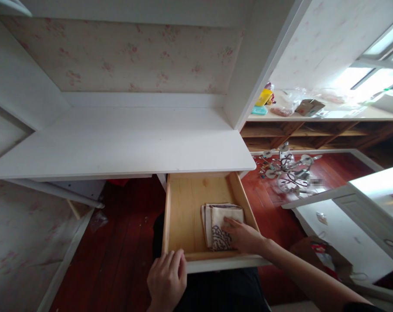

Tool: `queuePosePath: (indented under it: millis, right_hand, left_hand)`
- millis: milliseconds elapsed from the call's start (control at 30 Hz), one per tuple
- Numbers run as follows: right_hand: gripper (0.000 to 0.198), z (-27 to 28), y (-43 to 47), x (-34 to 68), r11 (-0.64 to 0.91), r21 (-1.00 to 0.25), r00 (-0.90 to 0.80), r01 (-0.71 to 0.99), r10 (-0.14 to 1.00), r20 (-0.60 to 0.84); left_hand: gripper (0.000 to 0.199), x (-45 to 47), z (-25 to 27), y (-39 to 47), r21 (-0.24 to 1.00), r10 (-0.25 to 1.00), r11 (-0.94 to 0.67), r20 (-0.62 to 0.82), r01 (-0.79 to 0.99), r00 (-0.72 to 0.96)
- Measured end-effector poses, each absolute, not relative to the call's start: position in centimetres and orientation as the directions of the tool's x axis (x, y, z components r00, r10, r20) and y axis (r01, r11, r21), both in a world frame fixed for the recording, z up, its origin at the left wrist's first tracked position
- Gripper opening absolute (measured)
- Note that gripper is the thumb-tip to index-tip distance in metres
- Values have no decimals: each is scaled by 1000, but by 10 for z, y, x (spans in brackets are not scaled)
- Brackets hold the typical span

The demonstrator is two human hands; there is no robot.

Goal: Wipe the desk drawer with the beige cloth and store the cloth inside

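Note:
A wooden drawer [186,212] with a white front is pulled out from under the white desk [144,138]. Inside it, towards the right, lies a folded cloth [227,214], cream with a dark brown pattern along its lower part. My right hand [245,236] reaches over the drawer's right side and rests on that cloth, fingers stretched out across it. At the drawer's front left corner, my left hand [167,275] has its fingers curled over the edge. The palm side of both hands is hidden.
A chandelier [290,167] lies on the red wooden floor [125,234] to the right. Beyond it, a low wooden shelf [313,130] carries a small cardboard box [309,107] and plastic bags. White furniture [371,208] and a paper bag [336,260] stand at right.

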State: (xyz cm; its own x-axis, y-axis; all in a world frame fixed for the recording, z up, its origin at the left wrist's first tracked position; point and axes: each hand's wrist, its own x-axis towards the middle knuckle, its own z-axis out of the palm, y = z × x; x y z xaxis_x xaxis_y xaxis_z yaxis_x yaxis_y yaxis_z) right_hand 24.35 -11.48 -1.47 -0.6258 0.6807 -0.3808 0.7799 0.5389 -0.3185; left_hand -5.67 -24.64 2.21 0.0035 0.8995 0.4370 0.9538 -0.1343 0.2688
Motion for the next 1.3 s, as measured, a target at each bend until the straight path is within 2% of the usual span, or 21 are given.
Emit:
queuePosePath:
  millis: [100,233,467,733,1033,1167,1300]
  right_hand:
    - [69,-12,-114,235,494,-346,-602,798,674,-427]
    - [67,-8,-109,206,489,-315,-581,814,685,-439]
    - [66,1,-106,125,628,-270,-681,730,630,-374]
    - [61,-14,-128,52,708,-220,-737,672,609,-294]
    - [64,-29,-74,38,617,-153,-632,772,719,-290]
    - [63,-26,-29,21,583,-167,-603,795,731,-320]
    - [66,-20,-2,19,528,-224,-570,819,705,-422]
  left_hand:
    - [14,-57,21,-246,271,899,-130,438,954,-2]
    - [14,-56,20,-247,273,897,-123,443,954,-11]
    - [14,-56,18,-247,273,894,-101,448,957,-33]
    - [18,-56,11,-247,272,860,-90,506,958,-63]
    - [15,-54,0,-249,243,831,-53,548,969,-92]
    - [13,-54,4,-247,216,812,-72,579,974,-69]
    - [13,-55,2,-245,194,789,-73,611,978,-62]
